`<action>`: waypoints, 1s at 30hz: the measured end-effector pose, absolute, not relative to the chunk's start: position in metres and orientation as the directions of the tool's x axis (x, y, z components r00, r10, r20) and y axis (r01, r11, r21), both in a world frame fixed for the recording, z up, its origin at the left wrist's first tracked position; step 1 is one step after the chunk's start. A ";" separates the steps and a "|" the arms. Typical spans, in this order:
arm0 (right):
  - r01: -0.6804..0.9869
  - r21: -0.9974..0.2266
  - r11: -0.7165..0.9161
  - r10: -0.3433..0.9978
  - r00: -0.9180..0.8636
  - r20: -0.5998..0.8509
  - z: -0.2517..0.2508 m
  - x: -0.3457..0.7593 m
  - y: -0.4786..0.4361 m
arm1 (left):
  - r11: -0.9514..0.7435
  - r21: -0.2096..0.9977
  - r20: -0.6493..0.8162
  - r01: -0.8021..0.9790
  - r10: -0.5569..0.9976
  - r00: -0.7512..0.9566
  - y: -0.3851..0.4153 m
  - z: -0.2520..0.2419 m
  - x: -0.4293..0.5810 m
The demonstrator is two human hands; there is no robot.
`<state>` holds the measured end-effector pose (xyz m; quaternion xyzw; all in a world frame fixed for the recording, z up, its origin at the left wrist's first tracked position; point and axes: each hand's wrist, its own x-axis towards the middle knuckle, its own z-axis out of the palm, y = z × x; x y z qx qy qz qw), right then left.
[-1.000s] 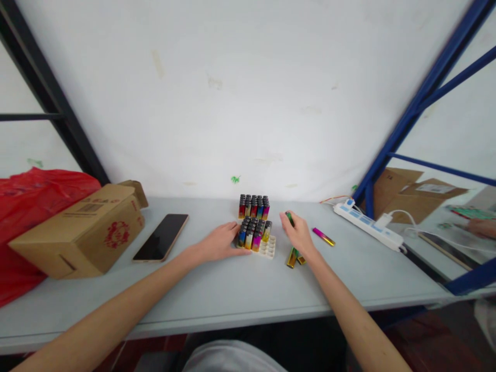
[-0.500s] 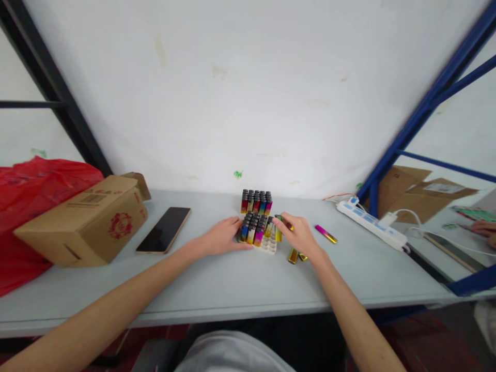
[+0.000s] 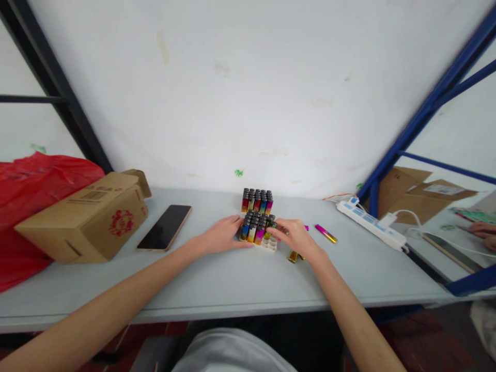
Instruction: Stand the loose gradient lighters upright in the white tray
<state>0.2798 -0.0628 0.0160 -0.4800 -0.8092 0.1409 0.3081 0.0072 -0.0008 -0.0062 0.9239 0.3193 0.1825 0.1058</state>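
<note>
At the middle of the grey table [image 3: 240,289], a white tray [image 3: 268,244] stands nearly full of upright, colourful lighters [image 3: 253,231]. Left of the tray, the left hand [image 3: 221,237] lies flat and relaxed against its side, steadying it. A second ago the right hand [image 3: 295,237] hovered right of the tray with a green lighter pinched in its fingers — now it has come over the tray's right edge, fingertips down among the rows; whether they are pinched on that lighter I cannot tell. Behind the tray stands a second full block of lighters [image 3: 257,201]. Right of the tray lie loose ones — a pink lighter [image 3: 326,234] and a gold lighter [image 3: 293,256].
</note>
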 end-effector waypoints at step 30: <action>0.978 -0.120 -0.168 0.948 0.194 0.251 -0.026 0.431 -0.064 | -0.763 0.311 0.259 0.566 0.641 0.722 0.000 -0.006 0.009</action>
